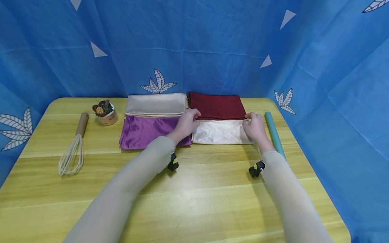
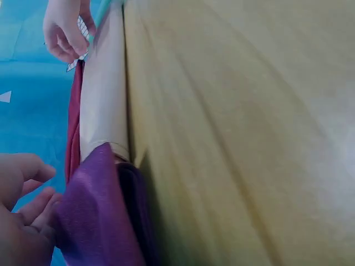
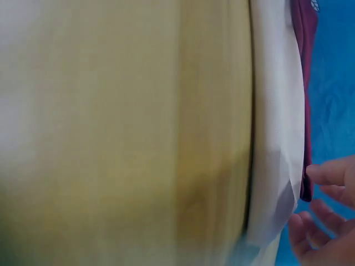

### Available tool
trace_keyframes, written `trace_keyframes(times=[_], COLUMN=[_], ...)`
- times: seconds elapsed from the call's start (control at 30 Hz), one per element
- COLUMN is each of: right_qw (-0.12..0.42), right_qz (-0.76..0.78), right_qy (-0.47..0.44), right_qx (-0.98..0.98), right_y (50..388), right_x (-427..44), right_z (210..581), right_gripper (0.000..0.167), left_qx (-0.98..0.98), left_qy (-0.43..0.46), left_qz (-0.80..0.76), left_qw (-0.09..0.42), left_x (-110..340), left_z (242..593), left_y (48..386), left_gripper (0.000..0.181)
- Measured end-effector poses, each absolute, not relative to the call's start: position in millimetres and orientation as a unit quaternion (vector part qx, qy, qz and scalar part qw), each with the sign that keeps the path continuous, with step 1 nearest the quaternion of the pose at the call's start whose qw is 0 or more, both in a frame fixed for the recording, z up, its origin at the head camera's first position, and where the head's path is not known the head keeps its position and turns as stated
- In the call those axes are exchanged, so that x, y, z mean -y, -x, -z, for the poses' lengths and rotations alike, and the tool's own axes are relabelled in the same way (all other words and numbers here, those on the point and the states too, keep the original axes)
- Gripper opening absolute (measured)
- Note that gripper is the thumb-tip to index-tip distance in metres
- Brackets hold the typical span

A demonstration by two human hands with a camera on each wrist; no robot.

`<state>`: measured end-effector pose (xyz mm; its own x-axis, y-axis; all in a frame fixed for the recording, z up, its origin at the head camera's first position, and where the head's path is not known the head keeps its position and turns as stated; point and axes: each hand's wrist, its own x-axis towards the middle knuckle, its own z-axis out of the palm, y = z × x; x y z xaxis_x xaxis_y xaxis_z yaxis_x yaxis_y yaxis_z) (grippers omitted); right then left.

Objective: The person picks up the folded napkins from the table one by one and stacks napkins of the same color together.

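Over the head feed I have four folded cloths in a two-by-two block against the far edge of the table (image 1: 188, 202). The dark red cloth (image 1: 217, 106) lies along that edge, right of the middle, and the glossy, slightly rumpled white cloth (image 1: 218, 133) lies directly on its near side. To their left, the silvery grey cloth (image 1: 155, 104) also lines the far edge, with the purple cloth (image 1: 146, 131) on its near side.

The left hand (image 1: 186, 122) reaches to where the blocks meet, fingertips at the red cloth's near left corner; its fingers are loosely bent, and on my left wrist feed I see a gap between thumb and fingers with nothing gripped. The right hand (image 1: 255, 127) is at the red cloth's near right corner, thumb touching it, other fingers by the white cloth's far right corner; I cannot tell whether it pinches the fabric.

A teal rod (image 1: 274, 133) lies toward the right edge. Toward the left edge lies a whisk (image 1: 74, 152), handle pointing at the far edge, and a small decorated cup (image 1: 108, 118) stands near the far left corner.
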<state>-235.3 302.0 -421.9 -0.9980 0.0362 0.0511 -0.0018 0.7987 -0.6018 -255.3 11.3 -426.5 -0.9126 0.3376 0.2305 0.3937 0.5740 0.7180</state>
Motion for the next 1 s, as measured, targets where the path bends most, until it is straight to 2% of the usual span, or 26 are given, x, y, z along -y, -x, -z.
trace_keyframes(times=[0.4, 0.67, 0.83, 1.0], right_qw=[-0.064, -0.097, -0.117, -0.128], right_qz=[-0.308, -0.3, -0.324, -0.339], right_qy=[0.018, 0.001, -0.002, -0.004], right_qx=[0.949, 0.949, 0.939, 0.932], right_y=[216.7, 214.5, 212.4, 212.5], right_x=[-314.2, -318.1, -319.5, -321.8], right_z=[423.3, 422.2, 420.3, 420.5], right_gripper=[0.041, 0.031, 0.03, 0.029], left_qx=[0.92, 0.95, 0.956, 0.966], left_qy=[0.202, 0.189, 0.194, 0.203], left_qz=[0.334, 0.243, 0.215, 0.151], left_qw=[-0.021, -0.045, -0.051, -0.044], left_x=[-11.4, -17.4, -20.8, -27.3], left_z=[432.7, 428.4, 426.9, 424.3], left_y=[248.5, 247.7, 249.5, 249.6], left_gripper=[0.026, 0.03, 0.027, 0.016])
